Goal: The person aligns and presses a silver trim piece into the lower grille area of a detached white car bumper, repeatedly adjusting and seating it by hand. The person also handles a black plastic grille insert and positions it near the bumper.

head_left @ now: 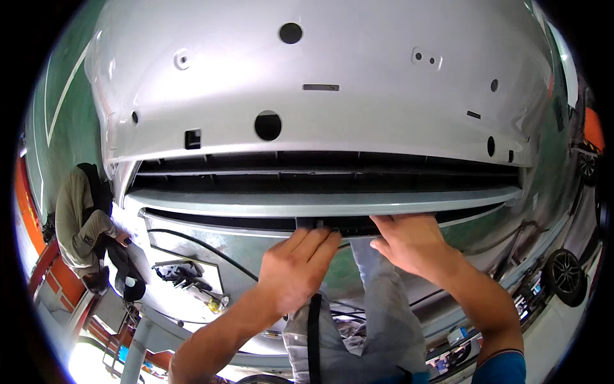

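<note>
A large silver car body panel [371, 121] with round and rectangular holes spans the view before me. Below its edge run dark slatted openings of a black grille [256, 182], crossed by a curved silver bar [256, 203]. Under that bar, my left hand [299, 265] has bent fingers closed over the lower rim of the narrow dark slot, right of its left half. My right hand [412, 246] lies farther right along the same rim, its fingers together over the slot and the thumb below. Its fingertips are partly hidden.
At left a person [83, 224] crouches on the floor beside a white sheet [144, 275] holding black parts [182, 275]. A black hose [204, 246] curves below the bar. A wheel [565, 276] stands at far right. My legs [390, 307] are beneath my arms.
</note>
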`<state>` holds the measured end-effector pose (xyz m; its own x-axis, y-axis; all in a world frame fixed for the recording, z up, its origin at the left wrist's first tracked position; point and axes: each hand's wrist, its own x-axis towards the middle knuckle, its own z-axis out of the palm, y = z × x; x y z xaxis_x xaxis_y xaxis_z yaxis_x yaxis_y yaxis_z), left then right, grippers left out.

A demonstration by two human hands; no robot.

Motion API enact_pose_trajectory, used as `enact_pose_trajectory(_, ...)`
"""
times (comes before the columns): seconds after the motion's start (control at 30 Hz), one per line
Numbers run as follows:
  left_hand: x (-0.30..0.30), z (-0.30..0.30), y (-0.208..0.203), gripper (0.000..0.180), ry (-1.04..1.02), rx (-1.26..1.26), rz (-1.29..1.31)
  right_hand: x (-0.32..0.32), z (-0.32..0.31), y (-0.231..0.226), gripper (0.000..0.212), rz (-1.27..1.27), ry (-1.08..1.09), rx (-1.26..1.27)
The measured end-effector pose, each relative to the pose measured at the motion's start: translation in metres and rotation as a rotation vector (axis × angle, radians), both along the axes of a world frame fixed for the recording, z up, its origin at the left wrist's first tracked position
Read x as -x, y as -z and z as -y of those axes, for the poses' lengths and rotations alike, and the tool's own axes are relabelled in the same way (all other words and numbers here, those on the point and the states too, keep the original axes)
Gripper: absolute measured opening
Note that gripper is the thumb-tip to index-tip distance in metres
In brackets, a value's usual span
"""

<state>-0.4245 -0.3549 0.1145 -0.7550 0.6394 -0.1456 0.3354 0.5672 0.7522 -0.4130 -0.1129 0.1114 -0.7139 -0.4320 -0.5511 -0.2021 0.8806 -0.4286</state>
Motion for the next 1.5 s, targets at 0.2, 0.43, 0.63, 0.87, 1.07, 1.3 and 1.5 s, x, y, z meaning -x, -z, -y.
enact_pose_trajectory(0.2, -0.047, 0.004, 0.008, 0.023, -0.342, -0.042, 0.667, -0.030, -0.022, -0.004, 0.030, -0.148, 0.271, 0.319)
enact_pose_trajectory(0.43, -0.070, -0.043, 0.030, 0.029, -1.027, -0.410, 1.407, -0.065, -0.028, 0.009, 0.021, -0.007, 0.579, 0.386)
enact_pose_trajectory(0.63, -0.064, -0.078, 0.034, 0.023, -1.251, -0.568, 1.519, -0.070, -0.037, 0.011, 0.015, 0.052, 0.574, 0.321)
enact_pose_trajectory(0.87, -0.083, -0.091, 0.044, 0.024, -1.344, -0.411, 1.376, -0.068, -0.041, 0.010, 0.015, 0.095, 0.728, 0.387)
enact_pose_trajectory(1.07, -0.096, -0.096, 0.049, 0.019, -1.572, -0.703, 1.365, -0.080, -0.052, 0.008, 0.018, 0.069, 0.784, 0.379)
enact_pose_trajectory(1.3, -0.075, -0.090, 0.039, 0.018, -1.260, -0.454, 1.345, -0.074, -0.052, 0.009, 0.017, 0.028, 0.717, 0.361)
enact_pose_trajectory(1.5, -0.053, -0.063, 0.009, 0.018, -0.908, -0.080, 1.366, -0.075, -0.054, 0.009, 0.015, -0.032, 0.754, 0.373)
